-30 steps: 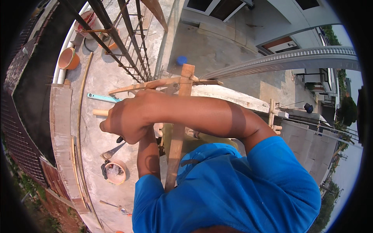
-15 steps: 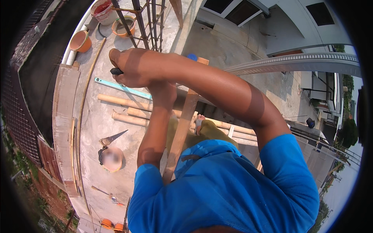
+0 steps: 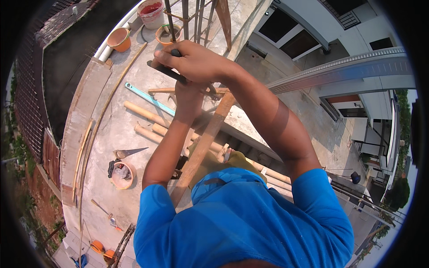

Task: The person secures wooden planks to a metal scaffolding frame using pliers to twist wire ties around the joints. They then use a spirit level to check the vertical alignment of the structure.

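Observation:
My right hand (image 3: 194,60) is raised in front of me, closed round the dark handle of a tool (image 3: 163,70) that sticks out to the left of my fist. Just under it is my left hand (image 3: 188,96), at the top of a slanted wooden upright (image 3: 208,134) where a wooden crosspiece (image 3: 161,91) meets it. The right hand covers most of the left hand, so its grip is hidden. Both arms reach up from my blue shirt (image 3: 241,219).
Vertical steel bars (image 3: 185,18) rise behind my hands. Far below, a concrete slab (image 3: 111,129) holds a teal level (image 3: 149,99), round poles (image 3: 143,114), a handsaw (image 3: 129,152), orange buckets (image 3: 119,39) and a white bucket (image 3: 151,11). A courtyard drops away at right.
Both hands have risen from chest height to the top of the wooden upright, and the dark tool now shows in my right fist. The view has tilted upward toward the steel bars.

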The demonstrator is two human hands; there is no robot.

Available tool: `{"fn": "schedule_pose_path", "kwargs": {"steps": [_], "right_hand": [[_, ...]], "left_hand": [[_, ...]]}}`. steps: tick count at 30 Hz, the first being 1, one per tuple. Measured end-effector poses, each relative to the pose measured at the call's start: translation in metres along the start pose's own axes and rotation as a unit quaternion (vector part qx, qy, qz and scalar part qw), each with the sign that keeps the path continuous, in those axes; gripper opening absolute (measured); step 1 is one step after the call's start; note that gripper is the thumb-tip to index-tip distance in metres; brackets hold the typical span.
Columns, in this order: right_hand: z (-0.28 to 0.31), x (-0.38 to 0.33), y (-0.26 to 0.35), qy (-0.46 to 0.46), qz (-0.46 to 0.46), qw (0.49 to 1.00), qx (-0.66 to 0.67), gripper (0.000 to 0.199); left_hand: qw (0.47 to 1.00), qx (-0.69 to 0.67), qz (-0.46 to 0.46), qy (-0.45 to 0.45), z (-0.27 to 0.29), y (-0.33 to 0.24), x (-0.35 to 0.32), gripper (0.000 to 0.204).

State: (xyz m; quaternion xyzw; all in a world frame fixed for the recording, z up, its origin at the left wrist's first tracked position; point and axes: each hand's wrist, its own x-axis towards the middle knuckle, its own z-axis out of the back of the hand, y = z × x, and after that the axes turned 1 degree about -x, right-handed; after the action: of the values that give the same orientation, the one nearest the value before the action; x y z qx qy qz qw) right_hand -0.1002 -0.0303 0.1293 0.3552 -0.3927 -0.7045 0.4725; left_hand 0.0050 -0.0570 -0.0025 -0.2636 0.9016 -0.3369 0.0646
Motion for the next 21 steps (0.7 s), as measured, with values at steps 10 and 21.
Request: {"fn": "schedule_pose_path", "kwargs": {"steps": [10,21], "right_hand": [[-0.015,-0.155,0.047,0.065,0.120,0.952,0.273,0.054],[-0.012,-0.354,-0.141,-0.159,-0.071,0.610,0.773,0.041]], "left_hand": [[0.860,0.463,0.200,0.074,-0.106,-0.099,-0.122,0.072],[0.433,0.889,-0.099,0.112,-0.113,-0.020,-0.089,0.079]]}}
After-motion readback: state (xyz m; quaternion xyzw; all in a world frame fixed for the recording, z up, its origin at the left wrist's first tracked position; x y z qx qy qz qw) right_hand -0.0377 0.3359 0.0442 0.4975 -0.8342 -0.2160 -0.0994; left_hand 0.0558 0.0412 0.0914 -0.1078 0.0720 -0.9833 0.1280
